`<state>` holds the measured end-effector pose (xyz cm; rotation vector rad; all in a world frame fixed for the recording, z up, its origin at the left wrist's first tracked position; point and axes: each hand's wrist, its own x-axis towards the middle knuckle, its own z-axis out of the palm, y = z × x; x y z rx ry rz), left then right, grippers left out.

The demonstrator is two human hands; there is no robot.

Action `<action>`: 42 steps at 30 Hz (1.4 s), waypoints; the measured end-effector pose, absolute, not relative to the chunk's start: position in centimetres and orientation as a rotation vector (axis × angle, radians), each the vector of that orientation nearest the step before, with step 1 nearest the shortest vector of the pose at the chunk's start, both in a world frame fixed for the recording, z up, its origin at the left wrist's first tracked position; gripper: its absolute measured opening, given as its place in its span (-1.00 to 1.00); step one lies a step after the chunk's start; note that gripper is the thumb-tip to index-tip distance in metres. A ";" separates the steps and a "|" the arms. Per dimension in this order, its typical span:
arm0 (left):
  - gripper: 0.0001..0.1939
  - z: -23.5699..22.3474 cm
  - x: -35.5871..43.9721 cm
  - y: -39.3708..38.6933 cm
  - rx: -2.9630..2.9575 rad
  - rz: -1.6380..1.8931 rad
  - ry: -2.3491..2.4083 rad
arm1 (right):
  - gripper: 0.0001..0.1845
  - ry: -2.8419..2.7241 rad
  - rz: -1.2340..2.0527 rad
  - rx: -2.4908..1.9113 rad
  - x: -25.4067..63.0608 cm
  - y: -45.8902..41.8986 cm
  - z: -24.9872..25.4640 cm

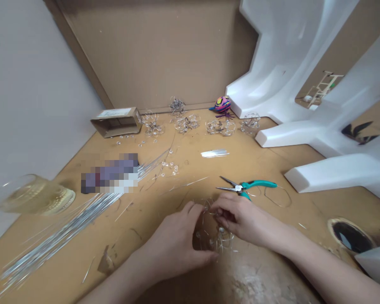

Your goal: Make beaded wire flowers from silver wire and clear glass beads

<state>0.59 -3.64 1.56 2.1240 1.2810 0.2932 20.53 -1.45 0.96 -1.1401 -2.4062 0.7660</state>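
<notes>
Grip: L hand (172,238) & R hand (245,219) pinch wire-bead cluster (221,238).

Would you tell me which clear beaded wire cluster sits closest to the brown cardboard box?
The leftmost clear beaded wire cluster, just right of the brown cardboard box; the others lie further right.

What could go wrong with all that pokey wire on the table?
The thin wire ends sticking out of the beaded wire bundle might poke the left hand or the right hand. The little clear beads lying loose on the wooden table could roll away and get lost. The pliers sit close to the right hand, so a bump might send them sliding.
</notes>
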 end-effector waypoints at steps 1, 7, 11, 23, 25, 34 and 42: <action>-0.54 1.6 0.6 -3.5 2.112 0.284 1.269 | -0.72 -2.406 0.771 -1.139 20.5 -1.5 0.9; -0.76 1.9 0.5 -2.7 2.004 0.286 1.220 | -0.64 -2.406 0.816 -1.132 20.5 -1.6 1.1; -0.77 1.5 0.5 -2.6 1.959 0.286 1.176 | -0.63 -2.390 0.801 -1.163 20.3 -1.9 1.4; -0.74 1.2 0.5 -2.3 1.914 0.259 1.190 | -0.51 -2.377 0.828 -1.221 20.7 -2.2 2.3; -0.73 1.2 0.4 -2.3 1.898 0.248 1.188 | -0.53 -2.364 0.901 -1.249 21.3 -2.0 2.9; -0.67 1.6 0.1 -2.2 1.863 0.220 1.178 | -0.52 -2.215 1.334 -1.194 21.1 -1.6 1.8; -0.58 1.5 -0.1 -2.0 1.813 0.243 1.111 | -0.51 -2.225 1.255 -1.184 20.3 -2.0 0.9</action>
